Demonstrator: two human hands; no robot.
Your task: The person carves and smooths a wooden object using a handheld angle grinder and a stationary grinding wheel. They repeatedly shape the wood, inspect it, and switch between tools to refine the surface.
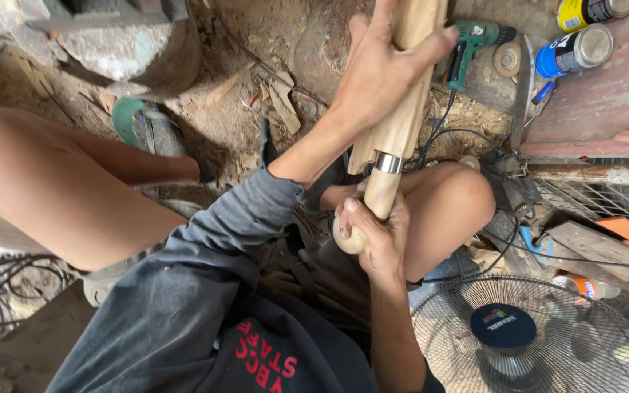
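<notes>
I sit with bare knees apart over a dirt floor. My left hand (384,69) wraps around a pale wooden sheath (402,116) that points up and away from me. My right hand (373,233) grips the rounded wooden handle (381,193) below it, at the knob end. A shiny metal collar (389,162) joins handle and sheath. The blade, if any, is hidden inside the wood.
A green power drill (471,40) lies on the ground beyond my left hand, its cable trailing down. Spray cans (576,47) lie at top right. A floor fan (540,335) stands at lower right beside wire mesh (606,204) and wood scraps. A green sandal (140,124) is at left.
</notes>
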